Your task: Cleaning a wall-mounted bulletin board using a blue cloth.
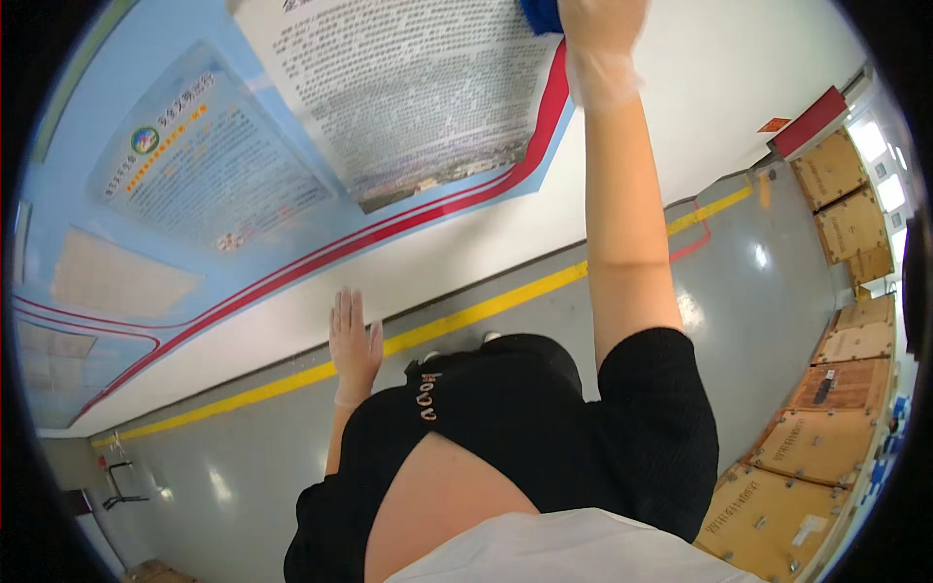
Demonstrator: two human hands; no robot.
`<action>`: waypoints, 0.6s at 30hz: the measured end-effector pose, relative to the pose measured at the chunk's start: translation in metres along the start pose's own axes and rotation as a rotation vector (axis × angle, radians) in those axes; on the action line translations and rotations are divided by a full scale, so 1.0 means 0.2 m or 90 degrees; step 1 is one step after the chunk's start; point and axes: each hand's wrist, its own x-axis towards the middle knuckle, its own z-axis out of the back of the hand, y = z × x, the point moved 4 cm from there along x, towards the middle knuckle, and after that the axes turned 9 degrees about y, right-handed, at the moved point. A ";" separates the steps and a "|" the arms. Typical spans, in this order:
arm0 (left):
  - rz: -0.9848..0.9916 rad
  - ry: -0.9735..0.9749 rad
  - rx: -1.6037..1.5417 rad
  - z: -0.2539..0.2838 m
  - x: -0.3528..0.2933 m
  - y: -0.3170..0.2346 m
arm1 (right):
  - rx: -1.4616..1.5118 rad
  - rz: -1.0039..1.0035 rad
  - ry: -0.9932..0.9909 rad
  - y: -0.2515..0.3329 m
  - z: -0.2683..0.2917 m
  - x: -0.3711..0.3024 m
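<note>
My right hand [603, 41], in a thin clear glove, reaches high up against the wall board. A blue cloth [541, 15] shows beside it at the upper edge, held against the board; the fingertips are out of the picture. Under it is the light blue notice board [321, 219] with a curved red border and printed sheets. A large grey printed poster [418, 97] lies just left of the cloth. My left hand [355, 342], gloved too, hangs low by the white wall [437, 257] with its fingers stretched out, holding nothing.
A yellow line [486, 303] runs along the grey floor [525, 321] near the wall's foot. Wooden crates [812, 442] are stacked along the right side. A dark metal stand [119, 484] is at the far left. A red panel [810, 122] juts out at the upper right.
</note>
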 end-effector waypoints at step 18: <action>-0.013 0.083 -0.048 0.00 -0.17 0.02 | -0.009 -0.760 0.122 -0.07 -0.31 -2.32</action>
